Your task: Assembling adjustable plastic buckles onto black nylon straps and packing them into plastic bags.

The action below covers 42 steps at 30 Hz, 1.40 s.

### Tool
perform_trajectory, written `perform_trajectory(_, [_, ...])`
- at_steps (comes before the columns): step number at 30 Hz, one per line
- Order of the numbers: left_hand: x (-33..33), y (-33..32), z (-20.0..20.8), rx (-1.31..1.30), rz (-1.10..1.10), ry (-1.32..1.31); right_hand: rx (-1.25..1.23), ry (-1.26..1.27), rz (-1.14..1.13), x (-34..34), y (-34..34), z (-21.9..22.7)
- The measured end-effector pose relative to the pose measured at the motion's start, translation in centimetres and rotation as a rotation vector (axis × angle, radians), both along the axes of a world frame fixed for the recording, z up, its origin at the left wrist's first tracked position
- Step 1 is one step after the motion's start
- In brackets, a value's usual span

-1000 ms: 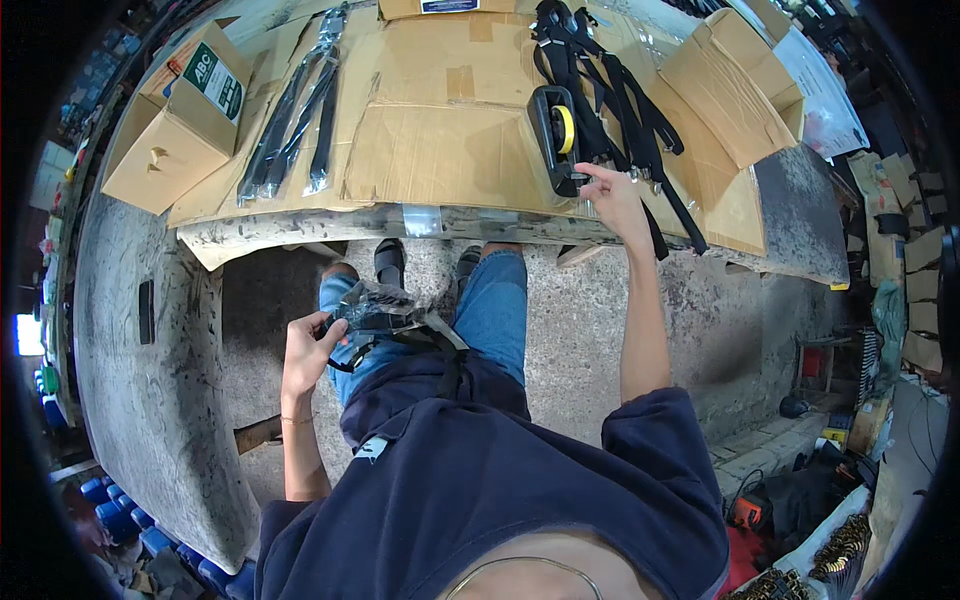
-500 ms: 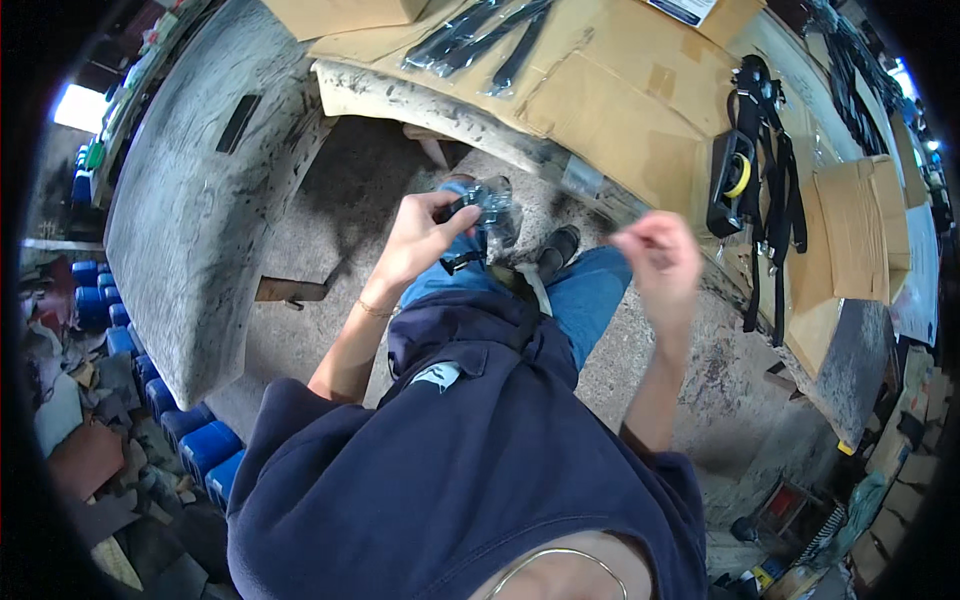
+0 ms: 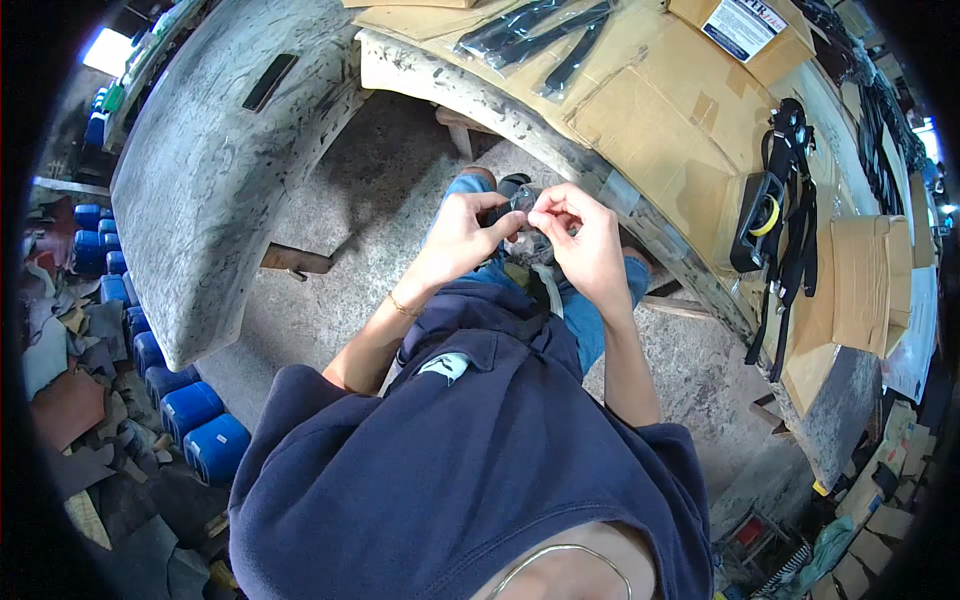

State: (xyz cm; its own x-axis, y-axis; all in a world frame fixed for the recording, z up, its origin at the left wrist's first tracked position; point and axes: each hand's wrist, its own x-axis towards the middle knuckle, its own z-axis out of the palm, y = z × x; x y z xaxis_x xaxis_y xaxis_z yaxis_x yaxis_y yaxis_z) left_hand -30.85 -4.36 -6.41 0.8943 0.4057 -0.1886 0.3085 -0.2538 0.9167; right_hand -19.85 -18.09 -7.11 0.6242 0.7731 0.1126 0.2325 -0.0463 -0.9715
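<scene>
Nearest is the person's dark blue shirt (image 3: 470,470), with a thin necklace (image 3: 565,547) at the collar. Just beyond it, both hands meet above the lap. The left hand (image 3: 465,238), with a thin bracelet (image 3: 405,306) on its wrist, is clamped on a small clear bag (image 3: 524,198), thumb and fingers pressing on it. Something black shows inside the bag (too covered by fingers to make out its shape). The right hand (image 3: 582,242) has its thumb and forefinger pinched together on the bag's edge, right beside the left fingertips. The bag is between the two hands, held up over the jeans (image 3: 637,280) and well apart from the tables.

Past the legs is a grey, stained floor (image 3: 690,360). To the left stands a worn grey table (image 3: 225,190) with a flat black slab (image 3: 270,82) lying on it, and beyond its outer side is a row of blue jugs (image 3: 215,448).

In front and to the right, a cardboard sheet (image 3: 640,115) covers another table. On it sit a black tape holder (image 3: 750,245) with a yellow roll (image 3: 767,215), a bunch of black straps (image 3: 797,245) just beside it, and an open box (image 3: 862,285). Farther off lie black straps in clear bags (image 3: 530,35), and a box with a white label (image 3: 778,62) stands near the far edge
</scene>
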Motion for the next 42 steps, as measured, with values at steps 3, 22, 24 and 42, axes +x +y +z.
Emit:
perform_trajectory(3, [-0.1,0.0,-1.0,-0.035,0.019,-0.006,-0.036,-0.003,-0.002,-0.3,0.1,0.6])
perform_trajectory(22, [0.0,-0.1,-2.4,-0.068,-0.048,-0.075,-0.162,-0.107,-0.073,-0.6,-0.5,0.4])
perform_trajectory(24, [0.1,-0.2,-2.1,-0.072,-0.066,-0.075,-0.171,-0.119,-0.094,-0.9,-0.6,0.6])
perform_trajectory(42, [1.3,-0.7,-2.2,-0.108,0.078,-0.129,-0.294,-0.317,-0.213,-1.0,-0.5,0.7])
